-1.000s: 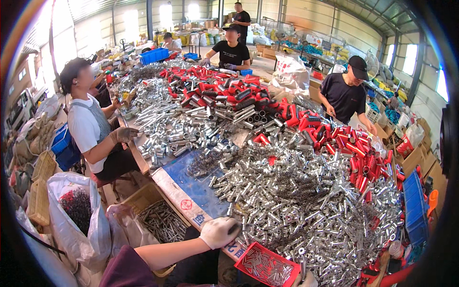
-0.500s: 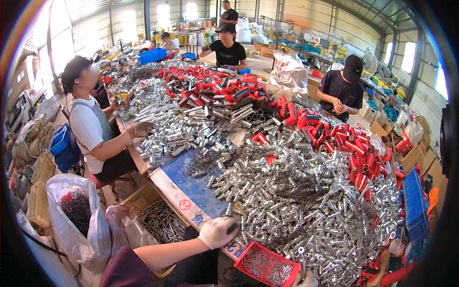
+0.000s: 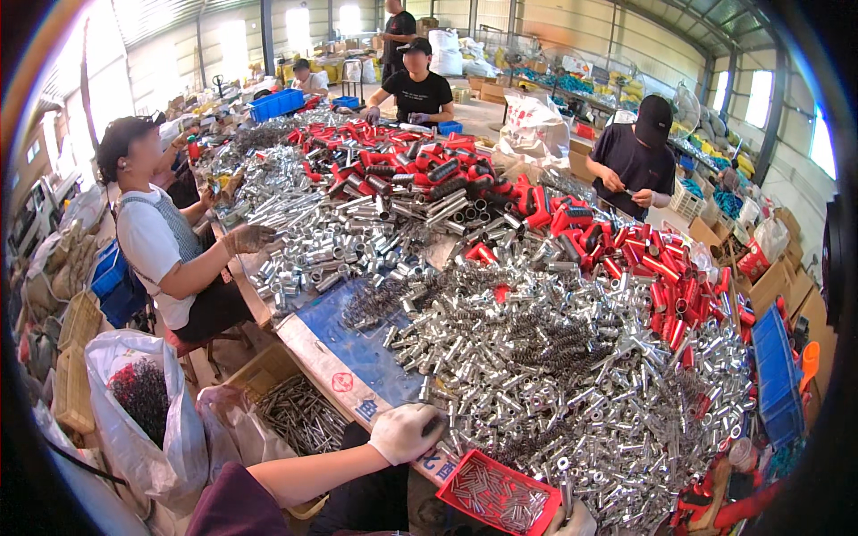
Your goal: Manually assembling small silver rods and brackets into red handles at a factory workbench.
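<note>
One long desk (image 3: 256, 302) fills most of the head view; across its near half we record a broad mound of silver metal parts (image 3: 500, 402), with dark springs (image 3: 572, 344) mixed through. Red parts (image 3: 666, 295) lie along the mound's far and right sides. Around the desk we note a co-worker in a white shirt (image 3: 156, 246) at left, a co-worker in a black T-shirt (image 3: 417, 94) at the far end and a co-worker in a black cap (image 3: 636, 161) at right, head lowered. Lower left: a white sack (image 3: 170, 478), open at the top; just beside it, a tan bin (image 3: 268, 369) of metal rods (image 3: 304, 415). At the right edge of the mound, a blue crate (image 3: 776, 380), tilted. On the desk's near edge we observe a red tray (image 3: 548, 506) holding small silver pins (image 3: 496, 493). Left hand (image 3: 405, 435), in a pale glove, lies over the near edge, touching the mound's border; fingers curled, and we cannot tell whether they grip a part. Right hand (image 3: 575, 522), also gloved and partly cut off by the frame, is just beside the tray; its fingers are clamped on a silver cylinder (image 3: 566, 497), held roughly upright.
</note>
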Motion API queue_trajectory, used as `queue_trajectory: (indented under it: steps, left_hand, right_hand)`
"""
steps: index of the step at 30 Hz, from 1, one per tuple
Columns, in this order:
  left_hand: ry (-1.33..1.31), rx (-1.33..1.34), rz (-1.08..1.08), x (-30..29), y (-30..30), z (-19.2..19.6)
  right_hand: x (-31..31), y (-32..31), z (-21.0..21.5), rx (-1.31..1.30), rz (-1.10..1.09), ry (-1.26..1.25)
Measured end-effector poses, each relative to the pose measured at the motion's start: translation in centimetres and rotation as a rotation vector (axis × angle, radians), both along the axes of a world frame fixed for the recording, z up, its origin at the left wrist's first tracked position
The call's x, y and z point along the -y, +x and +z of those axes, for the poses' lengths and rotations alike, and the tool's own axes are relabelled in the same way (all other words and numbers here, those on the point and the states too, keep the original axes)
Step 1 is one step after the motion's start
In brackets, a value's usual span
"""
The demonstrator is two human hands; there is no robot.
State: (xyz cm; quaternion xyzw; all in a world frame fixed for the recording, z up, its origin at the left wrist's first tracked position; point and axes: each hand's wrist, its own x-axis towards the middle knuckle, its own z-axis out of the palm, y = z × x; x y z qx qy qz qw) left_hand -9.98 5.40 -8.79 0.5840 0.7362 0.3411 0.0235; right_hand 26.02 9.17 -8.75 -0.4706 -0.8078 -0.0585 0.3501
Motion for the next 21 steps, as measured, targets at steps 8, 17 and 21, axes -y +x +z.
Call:
queue_trajectory:
  steps: [8, 17, 21]
  left_hand:
    - [-0.005, -0.026, 0.003, 0.10, 0.21, 0.15]
    - [-0.005, -0.020, -0.004, -0.10, 0.18, 0.15]
    - [0.004, -0.011, 0.000, 0.00, 0.23, 0.25]
  right_hand:
    - [0.20, 0.26, 0.04, 0.040, -0.021, 0.002]
    - [0.16, 0.35, -0.17, 0.057, -0.043, -0.005]
    - [0.14, 0.50, -0.33, 0.028, -0.020, -0.060]
